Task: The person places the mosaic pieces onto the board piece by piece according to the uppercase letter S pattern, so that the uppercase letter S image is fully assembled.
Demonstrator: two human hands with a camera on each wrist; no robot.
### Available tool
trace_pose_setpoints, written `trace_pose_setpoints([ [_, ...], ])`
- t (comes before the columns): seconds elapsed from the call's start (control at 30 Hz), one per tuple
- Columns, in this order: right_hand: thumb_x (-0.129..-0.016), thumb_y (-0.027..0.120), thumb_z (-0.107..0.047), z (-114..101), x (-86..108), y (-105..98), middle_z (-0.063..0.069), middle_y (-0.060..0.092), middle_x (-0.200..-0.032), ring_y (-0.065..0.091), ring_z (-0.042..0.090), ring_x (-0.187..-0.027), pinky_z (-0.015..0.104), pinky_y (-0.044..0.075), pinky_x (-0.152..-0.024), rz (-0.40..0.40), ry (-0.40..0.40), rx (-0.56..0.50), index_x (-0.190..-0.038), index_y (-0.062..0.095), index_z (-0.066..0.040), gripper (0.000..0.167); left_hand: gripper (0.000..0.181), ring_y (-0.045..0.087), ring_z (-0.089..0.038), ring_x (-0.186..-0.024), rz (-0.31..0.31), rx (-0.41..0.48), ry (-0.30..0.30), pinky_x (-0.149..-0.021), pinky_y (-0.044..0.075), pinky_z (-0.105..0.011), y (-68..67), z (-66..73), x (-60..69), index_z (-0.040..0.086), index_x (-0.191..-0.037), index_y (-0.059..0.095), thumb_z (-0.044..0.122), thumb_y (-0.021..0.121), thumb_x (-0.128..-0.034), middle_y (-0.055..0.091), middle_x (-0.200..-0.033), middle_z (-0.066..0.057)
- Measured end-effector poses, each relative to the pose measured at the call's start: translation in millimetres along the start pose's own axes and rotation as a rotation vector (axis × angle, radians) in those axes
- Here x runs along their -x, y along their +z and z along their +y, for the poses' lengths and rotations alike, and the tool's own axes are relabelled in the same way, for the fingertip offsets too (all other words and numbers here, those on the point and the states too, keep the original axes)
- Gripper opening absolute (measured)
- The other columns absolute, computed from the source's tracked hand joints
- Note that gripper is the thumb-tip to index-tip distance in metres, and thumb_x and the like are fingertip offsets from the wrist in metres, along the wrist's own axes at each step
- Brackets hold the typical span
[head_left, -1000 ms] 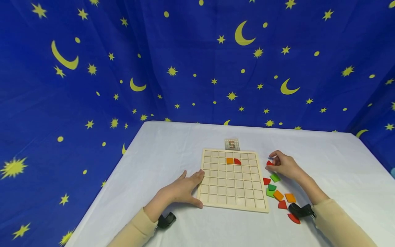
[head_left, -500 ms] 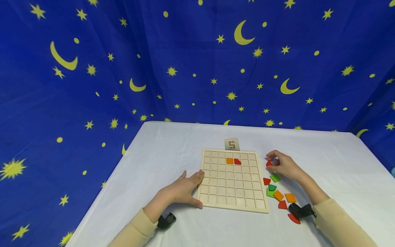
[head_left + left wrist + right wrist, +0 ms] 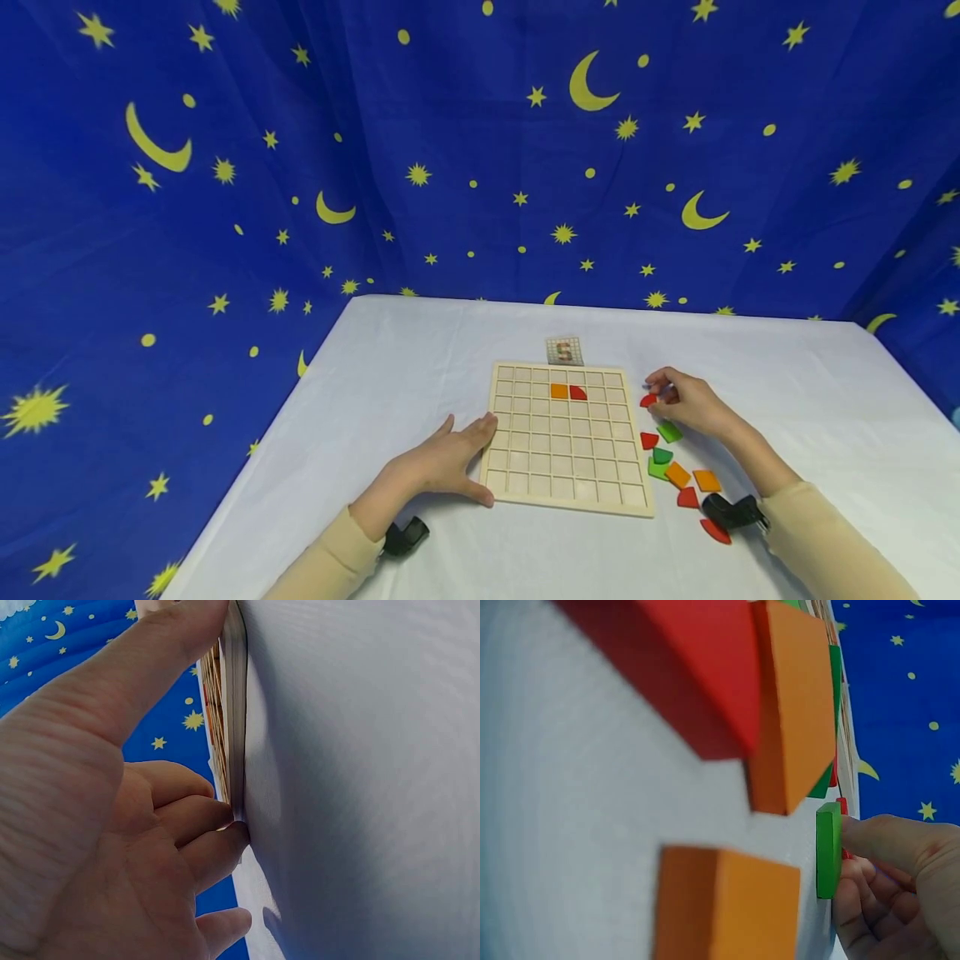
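Observation:
In the head view, my left hand (image 3: 446,462) lies along the left side of a pale wooden grid board (image 3: 566,442). Its fingertips touch the board's edge, and the thumb is at the front left corner. The left wrist view shows those fingers (image 3: 202,840) against the edge. To the right of the board, my right hand (image 3: 690,402) pinches a red quarter-circle tile (image 3: 648,402) low over the table. From the right wrist, a green tile (image 3: 828,851) partly hides that red one. An orange square (image 3: 559,391) and a red quarter-circle (image 3: 577,392) sit in adjacent cells.
Several loose tiles lie right of the board, among them a dark green quarter-circle (image 3: 662,456), an orange square (image 3: 706,481) and a red piece (image 3: 716,532) under the right wrist camera (image 3: 731,511). A small pattern card (image 3: 564,351) rests behind the board.
My right hand has shifted slightly left, and the red tile at its fingertips has moved left and turned. The left hand and the board have stayed put.

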State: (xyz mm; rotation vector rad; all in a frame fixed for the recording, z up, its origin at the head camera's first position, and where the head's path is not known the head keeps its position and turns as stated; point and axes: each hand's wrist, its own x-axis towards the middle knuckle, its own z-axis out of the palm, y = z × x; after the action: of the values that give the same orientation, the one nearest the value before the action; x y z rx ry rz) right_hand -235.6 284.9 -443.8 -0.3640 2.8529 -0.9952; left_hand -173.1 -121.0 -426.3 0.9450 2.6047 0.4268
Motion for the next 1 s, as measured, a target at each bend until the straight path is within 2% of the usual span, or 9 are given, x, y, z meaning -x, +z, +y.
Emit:
trace_pose_setpoints([
  [0.13,-0.082,0.071,-0.011,-1.6,1.0,-2.2,0.007,0.058,-0.094,0.051,0.019,-0.076,0.025,0.046,-0.062,0.01,-0.01,0.003,-0.114,0.056,0.003,0.038,0.112,0.021,-0.023,-0.14,-0.002,0.0,-0.006,-0.11,0.006,-0.054,2.2,-0.1,-0.2,0.0,-0.149,0.018,0.055,0.075,-0.0709,0.017,-0.154,-0.014],
  [0.2,-0.083,0.071,-0.009,-5.2,1.5,-5.9,0.008,0.059,-0.094,0.054,0.019,-0.076,0.024,0.048,-0.064,0.036,-0.05,-0.007,-0.114,0.056,0.004,0.037,0.112,0.021,-0.023,-0.14,-0.005,0.0,-0.007,-0.11,0.006,-0.054,2.3,-0.2,0.1,0.0,-0.149,0.018,0.055,0.075,-0.071,0.017,-0.154,-0.014],
  [0.37,-0.085,0.068,-0.004,-23.0,-4.9,-20.4,0.013,0.061,-0.098,0.061,0.021,-0.08,0.022,0.051,-0.068,0.08,-0.165,-0.079,-0.116,0.055,0.006,0.035,0.111,0.02,-0.023,-0.14,0.0,-0.009,-0.011,-0.11,0.006,-0.054,0.0,-1.1,0.2,0.0,-0.149,0.018,0.055,0.075,-0.0709,0.017,-0.154,-0.014],
  [0.57,-0.086,0.068,-0.006,-48.7,-17.1,-30.0,0.013,0.061,-0.101,0.062,0.02,-0.084,0.021,0.052,-0.071,0.079,-0.214,-0.154,-0.117,0.055,0.002,0.034,0.111,0.021,-0.024,-0.14,0.006,-0.022,-0.001,-0.11,0.006,-0.055,-2.3,-0.6,-0.6,-0.001,-0.149,0.019,0.055,0.075,-0.0711,0.017,-0.154,-0.014],
  [0.73,-0.086,0.069,-0.008,-65.5,-25.6,-26.3,0.012,0.06,-0.101,0.061,0.02,-0.086,0.021,0.051,-0.071,0.059,-0.237,-0.193,-0.117,0.055,0.001,0.036,0.111,0.022,-0.024,-0.139,0.008,-0.024,-0.002,-0.11,0.007,-0.055,-0.9,0.2,-0.7,-0.001,-0.149,0.019,0.054,0.076,-0.0703,0.018,-0.154,-0.014],
  [1.0,-0.084,0.071,-0.005,-88.4,-42.4,-9.7,0.011,0.06,-0.098,0.062,0.022,-0.086,0.025,0.052,-0.076,0.003,-0.31,-0.229,-0.118,0.056,0.003,0.037,0.111,0.022,-0.022,-0.14,0.003,-0.019,-0.006,-0.11,0.007,-0.054,1.0,0.8,-1.2,0.0,-0.149,0.02,0.055,0.076,-0.0701,0.018,-0.154,-0.013],
])
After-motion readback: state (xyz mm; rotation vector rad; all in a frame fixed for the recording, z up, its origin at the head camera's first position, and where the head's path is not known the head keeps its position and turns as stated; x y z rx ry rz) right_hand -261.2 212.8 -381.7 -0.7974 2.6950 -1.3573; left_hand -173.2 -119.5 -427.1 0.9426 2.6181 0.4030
